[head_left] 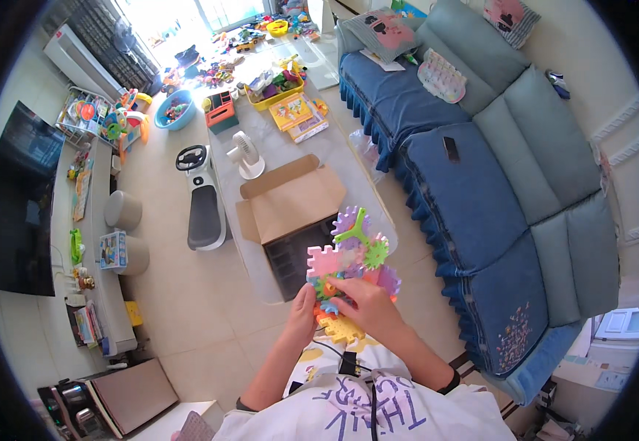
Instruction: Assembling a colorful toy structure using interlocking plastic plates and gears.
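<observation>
On the floor, a black-and-white ride-on car (205, 217) stands along the left edge of the table (367, 202). A white fan (247, 156) sits near that edge, with an open cardboard box (293, 209) towards the near end. Just off that end, the person's left hand (303, 309) is closed on the left side of a colourful gear toy (327, 259), held up in the air. The right hand (367, 298) has fingers against its front; I can't tell whether they pinch anything. A blue sofa (474, 191) stands beyond the right edge.
</observation>
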A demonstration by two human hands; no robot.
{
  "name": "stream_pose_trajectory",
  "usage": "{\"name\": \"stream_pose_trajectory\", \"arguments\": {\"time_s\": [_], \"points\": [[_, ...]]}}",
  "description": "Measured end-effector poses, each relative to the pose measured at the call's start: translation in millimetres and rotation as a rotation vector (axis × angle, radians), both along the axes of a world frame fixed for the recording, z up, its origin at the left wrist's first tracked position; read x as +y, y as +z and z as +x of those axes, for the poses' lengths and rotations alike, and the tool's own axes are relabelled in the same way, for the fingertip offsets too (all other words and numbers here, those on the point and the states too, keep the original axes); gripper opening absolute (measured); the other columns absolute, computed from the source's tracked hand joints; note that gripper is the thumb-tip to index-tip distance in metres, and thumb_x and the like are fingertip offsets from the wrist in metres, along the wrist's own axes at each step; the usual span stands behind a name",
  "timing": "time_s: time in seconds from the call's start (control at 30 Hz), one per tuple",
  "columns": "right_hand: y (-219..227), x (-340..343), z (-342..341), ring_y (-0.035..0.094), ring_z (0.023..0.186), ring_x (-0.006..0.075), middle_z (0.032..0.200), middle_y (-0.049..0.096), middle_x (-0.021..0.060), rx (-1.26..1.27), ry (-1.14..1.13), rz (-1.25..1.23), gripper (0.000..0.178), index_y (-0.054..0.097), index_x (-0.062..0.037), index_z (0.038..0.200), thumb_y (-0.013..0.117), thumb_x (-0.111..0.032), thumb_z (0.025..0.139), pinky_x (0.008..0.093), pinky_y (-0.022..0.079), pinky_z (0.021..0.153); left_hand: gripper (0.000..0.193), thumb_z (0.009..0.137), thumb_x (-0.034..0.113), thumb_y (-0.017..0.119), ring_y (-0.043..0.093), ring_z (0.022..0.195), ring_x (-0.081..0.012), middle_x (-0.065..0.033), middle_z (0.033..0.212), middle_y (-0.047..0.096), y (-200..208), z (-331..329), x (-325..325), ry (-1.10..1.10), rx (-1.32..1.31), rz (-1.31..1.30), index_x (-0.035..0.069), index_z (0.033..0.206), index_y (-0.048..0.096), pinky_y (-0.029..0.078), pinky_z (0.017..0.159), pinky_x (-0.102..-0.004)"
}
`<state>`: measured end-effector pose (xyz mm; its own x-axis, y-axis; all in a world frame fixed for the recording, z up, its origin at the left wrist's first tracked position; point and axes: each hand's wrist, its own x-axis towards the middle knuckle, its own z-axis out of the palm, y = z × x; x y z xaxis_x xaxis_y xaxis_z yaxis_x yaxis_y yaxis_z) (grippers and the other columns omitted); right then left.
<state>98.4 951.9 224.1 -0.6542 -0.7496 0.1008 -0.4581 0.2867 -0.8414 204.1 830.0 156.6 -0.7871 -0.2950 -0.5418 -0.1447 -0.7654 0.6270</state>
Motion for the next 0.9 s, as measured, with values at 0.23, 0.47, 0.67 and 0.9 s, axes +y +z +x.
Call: {"name": "stream_pose_trajectory", "arguments": {"time_s": [0.23, 0.47, 0.67, 0.9], "points": [[-9.9, 6.4, 4.2, 0.062, 0.086, 0.0269, 0.097, 0.064, 0.0122, 0.014, -0.003, -0.029, 0.034, 0.06, -0.0062, 0.11, 0.066, -0.013, 0.077, 0.0338, 0.05, 0.075, 0.036, 0.097, 0.036, 0.038, 0.061, 0.089, -0.0173, -0.0071, 0.106, 0.058, -6.6, 6.3, 1.3, 0.028, -0.008, -0.065, 0.008, 0.118, 0.046, 0.053, 0.075, -0.033], [-11.6, 11.6, 3.7, 0.062, 0.087, 0.0281, 0.097, 0.063, 0.0132, 0.004, -0.008, -0.026, 0.032, 0.06, -0.0052, 0.108, 0.066, -0.013, 0.077, 0.0349, 0.05, 0.075, 0.036, 0.097, 0.035, 0.037, 0.059, 0.097, -0.0169, -0.0074, 0.11, 0.057, -8.1, 5.1, -0.4, 0.009, 0.017, -0.074, 0.006, 0.116, 0.046, 0.051, 0.081, -0.0331], [-13.4, 14.4, 7.8, 0.062, 0.086, 0.0287, 0.096, 0.064, 0.0142, 0.006, -0.027, -0.04, 0.03, 0.062, -0.0047, 0.106, 0.066, -0.013, 0.077, 0.035, 0.05, 0.075, 0.035, 0.098, 0.034, 0.036, 0.06, 0.094, -0.0173, -0.0077, 0.109, 0.057, -0.9, 6.0, 2.0, 0.04, 0.009, -0.082, 0.005, 0.116, 0.046, 0.052, 0.078, -0.0326], [-11.3, 18.0, 2.8, 0.062, 0.083, 0.0287, 0.093, 0.063, 0.0134, 0.017, -0.028, -0.036, 0.027, 0.062, -0.0044, 0.104, 0.064, -0.014, 0.078, 0.0361, 0.05, 0.073, 0.036, 0.098, 0.032, 0.036, 0.062, 0.088, -0.0169, -0.0081, 0.104, 0.059, -4.0, 3.4, 6.1, 0.064, 0.004, -0.063, 0.004, 0.118, 0.045, 0.052, 0.074, -0.0309]]}}
